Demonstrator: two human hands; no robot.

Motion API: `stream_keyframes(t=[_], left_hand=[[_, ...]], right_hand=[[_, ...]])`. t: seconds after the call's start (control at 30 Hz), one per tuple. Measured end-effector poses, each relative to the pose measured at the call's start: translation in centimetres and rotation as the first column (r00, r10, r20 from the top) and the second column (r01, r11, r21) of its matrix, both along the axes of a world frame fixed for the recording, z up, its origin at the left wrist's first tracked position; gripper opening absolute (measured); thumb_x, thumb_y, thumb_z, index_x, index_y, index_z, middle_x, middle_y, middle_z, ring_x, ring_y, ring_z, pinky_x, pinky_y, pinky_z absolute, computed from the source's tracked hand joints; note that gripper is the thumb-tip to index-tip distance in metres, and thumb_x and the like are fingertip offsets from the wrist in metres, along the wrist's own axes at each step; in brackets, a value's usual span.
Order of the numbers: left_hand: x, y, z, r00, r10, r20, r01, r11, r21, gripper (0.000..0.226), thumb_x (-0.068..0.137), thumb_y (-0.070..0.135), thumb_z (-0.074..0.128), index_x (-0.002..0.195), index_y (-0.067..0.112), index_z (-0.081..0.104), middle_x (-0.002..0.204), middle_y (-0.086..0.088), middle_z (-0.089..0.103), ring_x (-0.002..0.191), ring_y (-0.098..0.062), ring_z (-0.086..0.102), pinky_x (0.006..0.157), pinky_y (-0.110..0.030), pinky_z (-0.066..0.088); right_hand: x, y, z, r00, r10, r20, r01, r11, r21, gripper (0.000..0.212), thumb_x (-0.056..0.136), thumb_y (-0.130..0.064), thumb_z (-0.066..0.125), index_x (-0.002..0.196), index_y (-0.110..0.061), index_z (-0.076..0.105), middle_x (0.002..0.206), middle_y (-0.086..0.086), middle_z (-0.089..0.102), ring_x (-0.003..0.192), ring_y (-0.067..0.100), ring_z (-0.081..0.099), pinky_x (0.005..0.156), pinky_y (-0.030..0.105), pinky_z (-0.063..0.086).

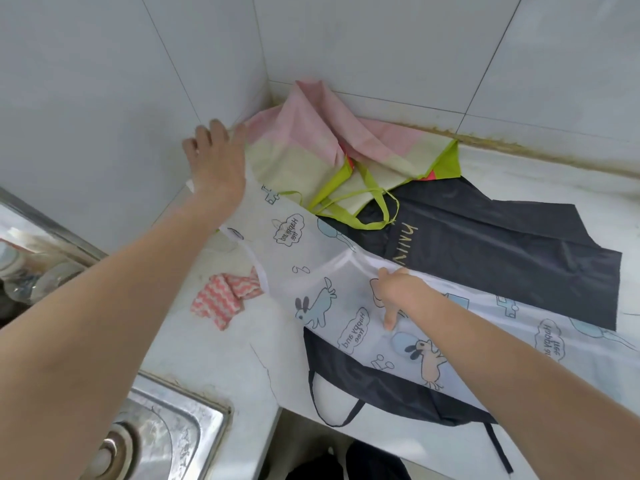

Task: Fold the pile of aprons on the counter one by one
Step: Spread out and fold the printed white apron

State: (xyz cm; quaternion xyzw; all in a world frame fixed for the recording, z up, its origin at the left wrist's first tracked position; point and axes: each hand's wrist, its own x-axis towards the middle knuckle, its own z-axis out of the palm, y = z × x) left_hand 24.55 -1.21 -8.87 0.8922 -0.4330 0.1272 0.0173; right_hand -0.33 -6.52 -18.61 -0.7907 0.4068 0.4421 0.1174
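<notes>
Two hands work the thin, limp, slippery-looking white apron (311, 271) spread over the black apron (502, 244) mid-table: left hand (218, 164) flat at its far corner, right hand (398, 292) pinching its hem, best grip there.

Soft, even, daylight-like light fills the scene, bright without harsh shadows; only faint shading lies under the forearms and cloth folds. The steel sink (166, 434) at lower left carries dull, smeared reflections, and the tiled wall (381, 46) shows a mild sheen. Wide-angle distortion bends the tile lines and stretches the forearms near the edges, and the picture is slightly soft throughout.
</notes>
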Motion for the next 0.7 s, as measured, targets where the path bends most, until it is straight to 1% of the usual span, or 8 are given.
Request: stream_keyframes(t=[0.07, 0.13, 0.2, 0.23, 0.3, 0.47, 0.6, 0.7], left_hand=[[-1.8, -0.2, -0.9, 0.991, -0.133, 0.020, 0.131, 0.988, 0.076, 0.065, 0.088, 0.012, 0.054, 0.145, 0.020, 0.025, 0.148, -0.018, 0.023, 0.134, -0.030, 0.016, 0.110, -0.050, 0.015], [-5.7, -0.2, -2.2, 0.895, -0.357, -0.265, 0.420, 0.875, 0.240, 0.067, 0.089, 0.052, 0.045, 0.148, 0.024, 0.024, 0.154, -0.009, 0.020, 0.142, -0.029, 0.012, 0.114, -0.049, 0.013], [-10.0, 1.5, -4.5, 0.658, -0.495, -0.568, 0.737, 0.578, 0.350, 0.071, 0.084, 0.065, 0.043, 0.146, 0.031, 0.027, 0.153, 0.002, 0.026, 0.142, -0.023, 0.016, 0.114, -0.043, 0.017], [-11.5, 3.0, -6.0, 0.595, -0.535, -0.599, 0.803, 0.413, 0.429, 0.069, 0.087, 0.062, 0.043, 0.147, 0.034, 0.022, 0.155, 0.005, 0.020, 0.144, -0.020, 0.011, 0.116, -0.043, 0.013], [-11.6, 5.3, -9.4, 0.603, -0.577, -0.550, 0.775, 0.262, 0.575, 0.064, 0.094, 0.056, 0.035, 0.149, 0.038, 0.007, 0.159, 0.008, -0.002, 0.145, -0.020, -0.006, 0.116, -0.049, 0.000], [-7.2, 6.3, -11.4, 0.794, -0.444, -0.415, 0.598, 0.449, 0.664, 0.075, 0.091, 0.063, 0.031, 0.146, 0.039, -0.014, 0.155, 0.000, -0.024, 0.142, -0.035, -0.017, 0.113, -0.056, -0.004], [-5.7, 7.8, -12.0, 0.897, -0.392, -0.205, 0.412, 0.571, 0.710, 0.080, 0.088, 0.067, 0.028, 0.148, 0.033, -0.014, 0.156, -0.005, -0.020, 0.143, -0.033, -0.015, 0.113, -0.056, -0.002], [-5.4, 7.9, -11.5, 0.945, -0.322, -0.063, 0.276, 0.674, 0.686, 0.068, 0.098, 0.052, 0.023, 0.148, 0.026, -0.016, 0.156, -0.009, -0.020, 0.143, -0.031, -0.016, 0.113, -0.054, -0.006]], right_hand=[[-0.2, 0.1, 0.0, 1.000, 0.024, 0.006, -0.024, 1.000, -0.005, 0.110, 0.073, -0.036, 0.079, 0.147, -0.002, 0.005, 0.140, 0.013, 0.026, 0.127, 0.032, 0.035, 0.098, 0.040, 0.044], [-0.4, 0.1, 0.4, 0.999, 0.024, 0.026, -0.024, 1.000, 0.000, 0.101, 0.076, -0.033, 0.078, 0.145, -0.002, 0.012, 0.138, 0.013, 0.028, 0.126, 0.031, 0.038, 0.096, 0.040, 0.044], [-0.7, -0.2, 0.8, 0.999, 0.001, 0.035, -0.002, 1.000, 0.022, 0.097, 0.075, -0.032, 0.078, 0.144, -0.005, 0.015, 0.139, 0.016, 0.026, 0.124, 0.032, 0.041, 0.093, 0.041, 0.045], [-0.8, -0.4, 0.9, 0.999, -0.014, 0.036, 0.013, 0.999, 0.032, 0.099, 0.073, -0.032, 0.080, 0.144, -0.006, 0.015, 0.140, 0.017, 0.025, 0.124, 0.032, 0.043, 0.091, 0.042, 0.046], [-1.0, -0.6, 0.9, 0.997, -0.051, 0.062, 0.049, 0.998, 0.036, 0.106, 0.069, -0.034, 0.082, 0.145, -0.008, 0.013, 0.142, 0.018, 0.023, 0.123, 0.035, 0.046, 0.086, 0.043, 0.047], [-1.8, -0.4, 1.3, 0.990, 0.001, 0.144, -0.001, 1.000, 0.003, 0.104, 0.073, -0.040, 0.077, 0.147, -0.010, 0.011, 0.148, 0.016, 0.017, 0.130, 0.037, 0.034, 0.091, 0.043, 0.044], [-1.3, 1.4, 1.1, 0.866, 0.034, 0.499, -0.065, 0.997, 0.045, 0.101, 0.073, -0.045, 0.075, 0.149, -0.021, 0.012, 0.153, 0.009, 0.006, 0.140, 0.034, 0.008, 0.107, 0.051, 0.032], [-0.9, 3.1, -0.4, 0.899, 0.106, 0.425, -0.169, 0.979, 0.111, 0.111, 0.072, -0.048, 0.075, 0.149, -0.035, -0.004, 0.156, 0.004, -0.021, 0.141, 0.037, -0.019, 0.110, 0.064, 0.012]])
